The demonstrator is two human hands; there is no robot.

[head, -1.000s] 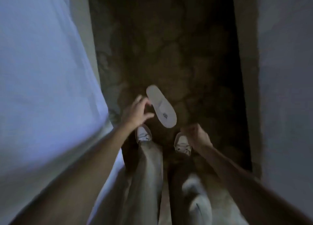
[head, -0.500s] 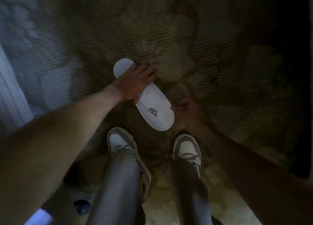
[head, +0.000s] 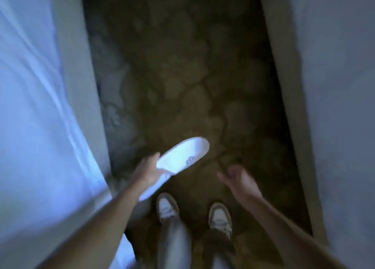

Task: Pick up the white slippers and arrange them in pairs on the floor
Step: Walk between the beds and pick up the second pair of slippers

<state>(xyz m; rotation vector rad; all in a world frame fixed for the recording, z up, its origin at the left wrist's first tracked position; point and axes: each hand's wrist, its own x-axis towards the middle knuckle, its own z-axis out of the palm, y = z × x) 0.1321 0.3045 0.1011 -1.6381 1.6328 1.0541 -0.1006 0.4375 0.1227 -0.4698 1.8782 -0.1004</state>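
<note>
A white slipper (head: 182, 157) with a small dark logo is off the floor, its toe pointing up and to the right. My left hand (head: 149, 172) grips it at the heel end, and part of the slipper shows below my wrist. My right hand (head: 240, 179) hovers to the right of it over the carpet, fingers loosely curled, holding nothing. The frame is dim and blurred. I see only this one slipper.
I stand in a narrow aisle of dark patterned carpet (head: 182, 76). A white bed (head: 36, 126) fills the left side. A pale wall or panel (head: 334, 106) runs along the right. My two sneakers (head: 167, 208) (head: 220, 218) stand just below the hands.
The slipper lay on the carpet under my left hand; now it is lifted in that hand and turned toe up-right. My view has risen from a crouch. The right hand moved away from the slipper.
</note>
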